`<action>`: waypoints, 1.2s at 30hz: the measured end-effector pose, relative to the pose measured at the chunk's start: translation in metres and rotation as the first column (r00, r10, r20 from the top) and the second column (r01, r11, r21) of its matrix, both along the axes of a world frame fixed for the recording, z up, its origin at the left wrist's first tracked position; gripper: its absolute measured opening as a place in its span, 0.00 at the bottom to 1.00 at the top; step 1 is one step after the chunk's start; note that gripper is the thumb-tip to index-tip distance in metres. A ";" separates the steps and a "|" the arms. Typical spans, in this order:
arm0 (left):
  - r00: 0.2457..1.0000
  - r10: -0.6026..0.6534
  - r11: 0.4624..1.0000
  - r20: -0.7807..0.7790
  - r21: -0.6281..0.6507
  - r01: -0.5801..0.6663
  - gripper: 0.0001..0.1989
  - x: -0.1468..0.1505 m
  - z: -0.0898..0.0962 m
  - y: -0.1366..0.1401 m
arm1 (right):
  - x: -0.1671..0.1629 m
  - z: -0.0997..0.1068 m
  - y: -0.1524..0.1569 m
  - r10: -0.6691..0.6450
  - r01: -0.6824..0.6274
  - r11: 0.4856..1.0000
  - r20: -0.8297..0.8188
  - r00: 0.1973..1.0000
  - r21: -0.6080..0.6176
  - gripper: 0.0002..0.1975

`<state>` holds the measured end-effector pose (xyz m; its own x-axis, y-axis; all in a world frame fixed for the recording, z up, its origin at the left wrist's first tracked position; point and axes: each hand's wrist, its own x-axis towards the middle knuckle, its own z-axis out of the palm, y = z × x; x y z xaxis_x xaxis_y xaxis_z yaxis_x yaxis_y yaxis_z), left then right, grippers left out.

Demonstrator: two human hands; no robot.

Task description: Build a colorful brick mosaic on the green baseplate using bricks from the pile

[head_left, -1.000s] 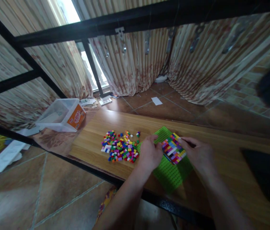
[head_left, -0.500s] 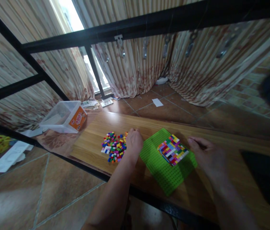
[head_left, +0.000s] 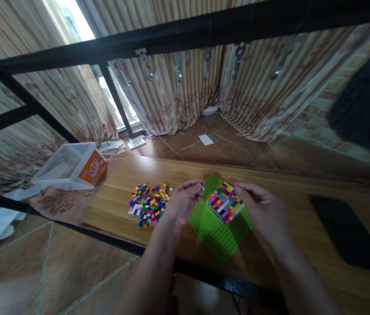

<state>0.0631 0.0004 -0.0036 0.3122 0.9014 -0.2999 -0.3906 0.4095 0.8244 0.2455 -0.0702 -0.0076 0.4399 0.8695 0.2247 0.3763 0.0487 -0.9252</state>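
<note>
We have an assembled brick block (head_left: 225, 202) on the baseplate (head_left: 221, 240) near the front edge of the table (head_left: 111, 192), loose bricks (head_left: 148, 205) unplaced toward its left end, left hand (head_left: 185, 202) pinching a small brick (head_left: 202, 188), right hand's (head_left: 265, 210) grip indeterminable.

The left hand (head_left: 182, 202) pinches a small brick (head_left: 202, 188) left of the multicoloured block (head_left: 225, 202) on the green baseplate (head_left: 221, 243); the right hand (head_left: 263, 212) is just right of the block.

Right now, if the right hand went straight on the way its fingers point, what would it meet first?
The right hand would likely meet the multicoloured rectangular block of small bricks first; depth is unclear, so the two may be touching.
</note>
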 end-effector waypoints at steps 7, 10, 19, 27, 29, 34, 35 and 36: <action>0.926 -0.137 0.942 0.351 -0.243 0.231 0.07 0.020 0.002 -0.023 | -0.019 0.009 -0.003 0.231 -0.233 0.968 0.037 0.972 0.097 0.09; 0.912 -0.158 0.935 0.378 -0.241 0.261 0.07 0.020 0.002 -0.024 | -0.017 0.010 -0.004 0.250 -0.258 0.962 0.098 0.963 0.087 0.10; 0.923 -0.207 0.943 0.323 -0.186 0.276 0.08 0.017 0.006 -0.026 | -0.012 0.006 -0.003 0.374 -0.383 0.923 0.167 0.912 0.024 0.12; 0.934 -0.191 0.948 0.302 -0.189 0.255 0.10 0.015 0.008 -0.026 | -0.007 0.007 -0.003 0.254 -0.254 0.966 0.009 0.967 0.048 0.08; 0.940 -0.152 0.951 0.306 -0.215 0.224 0.09 0.015 0.009 -0.024 | -0.001 0.007 -0.003 0.153 -0.153 0.988 -0.054 0.987 -0.002 0.10; 0.944 0.007 0.937 0.331 -0.331 0.109 0.07 0.012 0.012 -0.019 | 0.023 -0.002 -0.004 -0.024 0.025 0.996 0.020 1.000 -0.089 0.14; 0.942 0.028 0.932 0.334 -0.349 0.096 0.07 0.012 0.012 -0.018 | 0.026 -0.005 -0.003 -0.028 0.034 0.995 0.055 0.998 -0.096 0.14; 0.941 0.043 0.928 0.336 -0.362 0.087 0.08 0.011 0.012 -0.018 | 0.029 -0.008 -0.003 -0.025 0.034 0.994 0.088 0.996 -0.101 0.13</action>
<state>0.0745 -0.0171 0.0088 0.4705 0.7391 -0.4821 -0.6020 0.6683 0.4370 0.2741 -0.0729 -0.0158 0.4483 0.8769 0.1734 0.4547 -0.0567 -0.8888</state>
